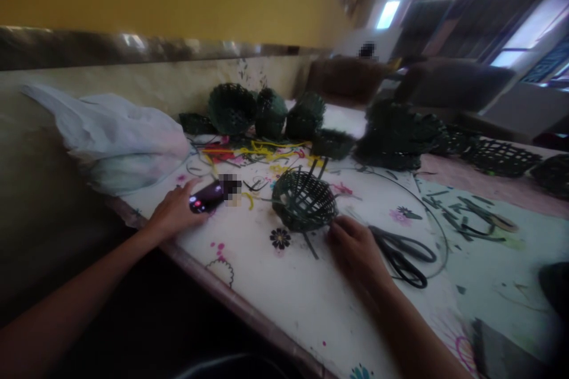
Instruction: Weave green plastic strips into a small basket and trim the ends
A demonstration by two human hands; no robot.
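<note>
My left hand (180, 210) is at the near left edge of the table, its fingers and thumb around the end of a smartphone (205, 196) with a lit screen. A small dark green woven basket (304, 198) stands in front of me, with loose strip ends sticking up at its back and one strip jutting out toward me. My right hand (353, 243) is closed at the basket's lower right side, fingertips against its edge; the exact grip is partly hidden. Just right of that hand lies a pair of black-handled scissors (406, 254).
Several finished-looking woven baskets (233, 109) line the back, with a taller stack (400, 133) at right. A white plastic bag (128, 136) sits at left. Yellow strips (271, 148) and offcuts litter the flowered tablecloth (275, 284). Another pair of scissors (495, 217) lies farther right.
</note>
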